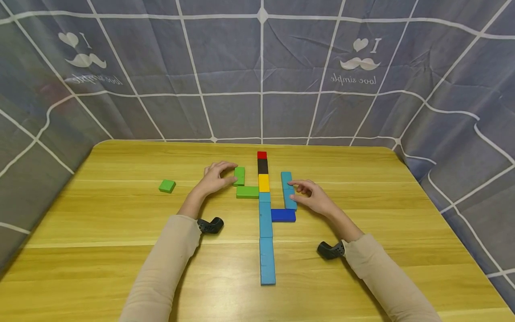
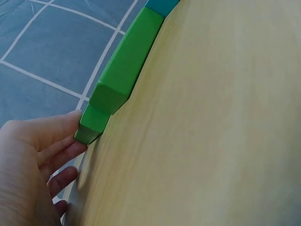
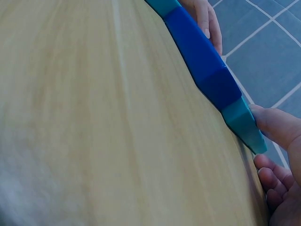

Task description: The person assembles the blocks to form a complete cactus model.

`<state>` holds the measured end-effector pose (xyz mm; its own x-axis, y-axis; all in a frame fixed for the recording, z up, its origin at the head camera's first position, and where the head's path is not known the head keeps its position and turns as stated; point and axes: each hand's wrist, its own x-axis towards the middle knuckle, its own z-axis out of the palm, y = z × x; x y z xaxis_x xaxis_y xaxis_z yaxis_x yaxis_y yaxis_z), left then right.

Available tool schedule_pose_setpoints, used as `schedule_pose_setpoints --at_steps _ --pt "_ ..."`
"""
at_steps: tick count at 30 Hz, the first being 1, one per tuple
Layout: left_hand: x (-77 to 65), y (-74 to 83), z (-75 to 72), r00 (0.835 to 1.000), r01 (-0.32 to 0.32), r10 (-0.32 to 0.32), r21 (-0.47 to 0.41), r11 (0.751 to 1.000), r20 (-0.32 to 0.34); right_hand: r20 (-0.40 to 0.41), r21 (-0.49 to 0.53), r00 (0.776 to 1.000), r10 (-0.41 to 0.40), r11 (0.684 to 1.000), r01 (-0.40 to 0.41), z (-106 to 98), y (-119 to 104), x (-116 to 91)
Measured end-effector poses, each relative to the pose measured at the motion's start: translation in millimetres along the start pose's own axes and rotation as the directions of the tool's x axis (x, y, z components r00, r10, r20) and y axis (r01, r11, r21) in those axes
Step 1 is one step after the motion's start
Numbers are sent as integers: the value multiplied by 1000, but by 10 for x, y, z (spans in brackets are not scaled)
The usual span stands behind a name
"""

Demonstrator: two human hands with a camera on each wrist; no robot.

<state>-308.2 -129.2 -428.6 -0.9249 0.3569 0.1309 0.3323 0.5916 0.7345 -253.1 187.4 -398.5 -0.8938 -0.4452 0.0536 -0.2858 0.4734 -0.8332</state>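
Observation:
My left hand (image 1: 216, 179) has its thumb and index finger at the left edge of an upright-lying green block (image 1: 239, 176), also seen in the left wrist view as the lower green block (image 2: 92, 125). Another green block (image 1: 247, 192) lies crosswise below it, beside the central column. My right hand (image 1: 314, 197) touches the right edges of two light blue blocks laid end to end, index finger at the far light blue block (image 1: 285, 177), thumb at the near light blue block (image 1: 288, 203). A dark blue block (image 1: 283, 215) lies crosswise below them.
The central column runs from a red block (image 1: 262, 155) through a black block (image 1: 263, 166) and a yellow block (image 1: 263, 183) to several light blue blocks (image 1: 267, 259). A loose green block (image 1: 167, 186) lies farther left on the wooden table (image 1: 100, 250). A curtain (image 1: 225, 58) hangs behind.

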Motion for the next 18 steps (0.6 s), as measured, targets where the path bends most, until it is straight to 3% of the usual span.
schedule_pose_setpoints --at_steps 18 --pt "-8 1 -16 1000 10 -10 -10 1000 6 -1 -8 1000 1 1000 -1 -7 -12 -1"
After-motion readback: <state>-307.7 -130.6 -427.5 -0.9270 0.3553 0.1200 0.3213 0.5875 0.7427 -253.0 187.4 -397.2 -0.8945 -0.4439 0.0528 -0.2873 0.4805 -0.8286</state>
